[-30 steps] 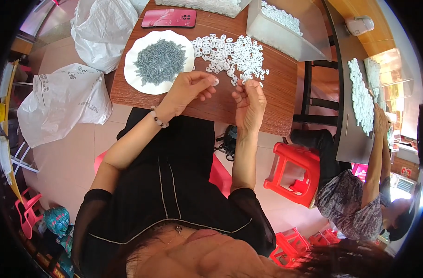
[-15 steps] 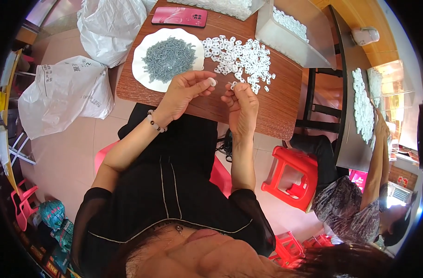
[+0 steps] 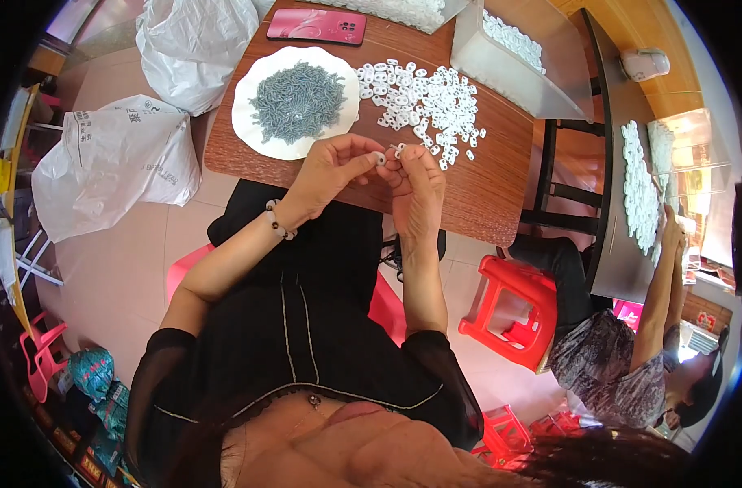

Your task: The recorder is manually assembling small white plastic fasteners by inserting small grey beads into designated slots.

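Above the table's near edge, my left hand (image 3: 336,172) pinches a small white plastic piece (image 3: 380,159) between thumb and forefinger. Close beside it, my right hand (image 3: 417,183) is closed on another small white piece (image 3: 400,150), partly covered by the fingertips. The two hands almost touch. Beyond them lies a loose spread of white plastic pieces (image 3: 436,102), flat with holes. To its left, a white scalloped plate (image 3: 245,122) bears a heap of small grey screw-like pieces (image 3: 298,99).
A pink phone (image 3: 315,27) lies at the wooden table's (image 3: 476,199) far edge. A bin (image 3: 501,69) of white pieces stands at the back right. White sacks (image 3: 115,163) sit on the floor at left. To the right are a red stool (image 3: 513,313) and a co-worker (image 3: 619,362) at a dark table.
My left hand has moved right and slightly down. My right hand has shifted a little left, so the two white pieces are now much closer together.
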Action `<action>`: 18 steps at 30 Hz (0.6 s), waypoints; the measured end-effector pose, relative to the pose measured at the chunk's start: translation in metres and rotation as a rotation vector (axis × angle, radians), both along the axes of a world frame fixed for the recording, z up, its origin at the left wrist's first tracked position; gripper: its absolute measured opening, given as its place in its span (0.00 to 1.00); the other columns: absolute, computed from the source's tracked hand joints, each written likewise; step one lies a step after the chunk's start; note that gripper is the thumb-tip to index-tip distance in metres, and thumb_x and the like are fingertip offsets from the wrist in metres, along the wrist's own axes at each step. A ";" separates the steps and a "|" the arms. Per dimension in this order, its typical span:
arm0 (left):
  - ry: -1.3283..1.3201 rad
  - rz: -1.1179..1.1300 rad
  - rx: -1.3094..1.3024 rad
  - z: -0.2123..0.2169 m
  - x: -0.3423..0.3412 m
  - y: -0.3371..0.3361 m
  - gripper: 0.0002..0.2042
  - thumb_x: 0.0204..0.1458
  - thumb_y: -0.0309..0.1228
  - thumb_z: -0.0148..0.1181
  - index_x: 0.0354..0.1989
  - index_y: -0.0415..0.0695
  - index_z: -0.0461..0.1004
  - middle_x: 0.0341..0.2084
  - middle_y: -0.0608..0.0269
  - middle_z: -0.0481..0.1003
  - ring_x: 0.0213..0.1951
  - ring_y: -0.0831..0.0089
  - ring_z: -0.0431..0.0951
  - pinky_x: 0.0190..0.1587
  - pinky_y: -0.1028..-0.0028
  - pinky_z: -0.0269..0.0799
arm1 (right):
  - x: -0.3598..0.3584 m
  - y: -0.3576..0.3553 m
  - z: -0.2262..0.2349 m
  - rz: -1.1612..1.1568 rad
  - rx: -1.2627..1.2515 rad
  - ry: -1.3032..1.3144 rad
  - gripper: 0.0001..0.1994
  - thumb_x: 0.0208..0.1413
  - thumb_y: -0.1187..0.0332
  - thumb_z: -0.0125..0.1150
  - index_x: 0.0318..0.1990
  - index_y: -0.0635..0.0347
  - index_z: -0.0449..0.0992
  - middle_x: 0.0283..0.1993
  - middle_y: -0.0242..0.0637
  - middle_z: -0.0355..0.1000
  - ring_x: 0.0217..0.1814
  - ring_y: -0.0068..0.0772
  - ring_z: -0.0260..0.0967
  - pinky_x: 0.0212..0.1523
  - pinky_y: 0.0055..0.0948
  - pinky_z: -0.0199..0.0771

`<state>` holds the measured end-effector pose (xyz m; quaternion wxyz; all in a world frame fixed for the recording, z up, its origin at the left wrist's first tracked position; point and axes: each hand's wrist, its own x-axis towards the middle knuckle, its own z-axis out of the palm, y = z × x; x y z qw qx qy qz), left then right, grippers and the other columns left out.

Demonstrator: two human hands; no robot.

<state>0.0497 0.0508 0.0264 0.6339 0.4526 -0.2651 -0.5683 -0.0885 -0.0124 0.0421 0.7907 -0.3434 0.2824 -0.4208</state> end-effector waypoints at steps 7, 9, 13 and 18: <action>-0.115 -0.137 0.102 -0.001 0.007 0.004 0.12 0.55 0.31 0.61 0.44 0.36 0.75 0.32 0.64 0.79 0.31 0.82 0.77 0.32 0.84 0.71 | -0.001 -0.001 -0.003 0.004 0.020 -0.019 0.07 0.61 0.69 0.54 0.37 0.64 0.72 0.36 0.37 0.73 0.34 0.22 0.72 0.39 0.21 0.76; -0.102 -0.140 0.108 0.002 0.008 0.005 0.13 0.56 0.31 0.60 0.45 0.36 0.74 0.31 0.64 0.80 0.31 0.83 0.77 0.32 0.84 0.71 | -0.001 -0.001 -0.003 0.007 0.019 -0.024 0.07 0.61 0.70 0.54 0.37 0.64 0.72 0.37 0.37 0.73 0.35 0.23 0.73 0.39 0.21 0.76; -0.096 -0.140 0.102 0.003 0.007 0.006 0.15 0.57 0.33 0.59 0.47 0.35 0.75 0.32 0.63 0.80 0.31 0.82 0.77 0.32 0.84 0.71 | 0.000 -0.001 -0.005 0.006 0.020 -0.026 0.06 0.61 0.70 0.54 0.37 0.64 0.72 0.38 0.38 0.73 0.35 0.23 0.73 0.41 0.22 0.77; -0.118 -0.172 0.047 0.001 0.005 0.009 0.14 0.59 0.34 0.57 0.46 0.36 0.76 0.32 0.63 0.80 0.31 0.83 0.76 0.34 0.84 0.71 | -0.001 -0.002 -0.006 0.005 0.042 -0.046 0.06 0.62 0.70 0.53 0.37 0.64 0.72 0.38 0.38 0.73 0.36 0.23 0.73 0.41 0.22 0.77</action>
